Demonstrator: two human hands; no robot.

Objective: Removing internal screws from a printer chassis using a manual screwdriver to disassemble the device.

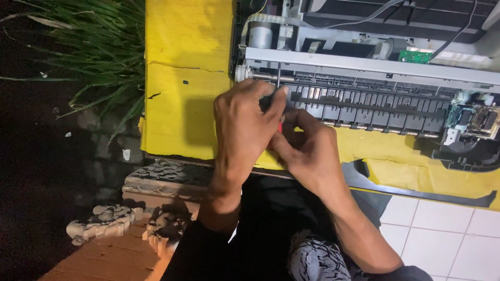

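The opened grey-and-black plastic printer chassis (375, 88), covers already off, lies on yellow cardboard (182, 78). The left hand (245, 125) and right hand (307, 151), fingers clamped together, hold a thin red-handled metal screwdriver (278, 78) at its near-left roller shaft; the internals remain assembled.

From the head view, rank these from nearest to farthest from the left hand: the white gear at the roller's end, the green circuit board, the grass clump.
1. White gear: just above the left hand, at the printer's left end.
2. Grass clump: off to the upper left, beyond the yellow board.
3. Green circuit board: far upper right, inside the printer.
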